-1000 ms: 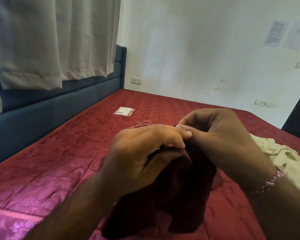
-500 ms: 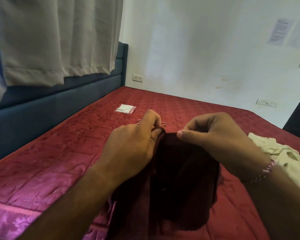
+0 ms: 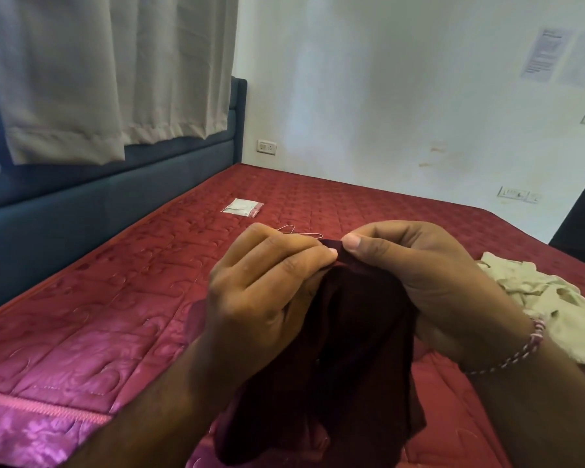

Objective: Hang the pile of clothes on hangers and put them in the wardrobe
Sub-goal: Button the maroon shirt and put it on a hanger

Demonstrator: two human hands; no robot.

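A dark maroon garment (image 3: 352, 349) hangs bunched between my two hands above the bed. My left hand (image 3: 260, 292) pinches its upper edge from the left. My right hand (image 3: 419, 278) pinches the same edge from the right, thumb on top, with a beaded bracelet on that wrist. The two hands nearly touch at the top of the cloth. A thin wire hanger (image 3: 298, 232) lies on the bed just beyond my left hand, mostly hidden by it. A cream garment (image 3: 547, 298) lies crumpled on the bed at the right.
The red quilted bed (image 3: 115, 298) fills the lower view. A small plastic packet (image 3: 240, 207) lies further back on it. A blue headboard (image 3: 81, 211) and a pale curtain (image 3: 98, 79) stand at the left. A white wall with sockets is behind.
My hands have come back together at the top edge of the maroon garment after spreading apart half a second ago. The cloth hangs more bunched now.
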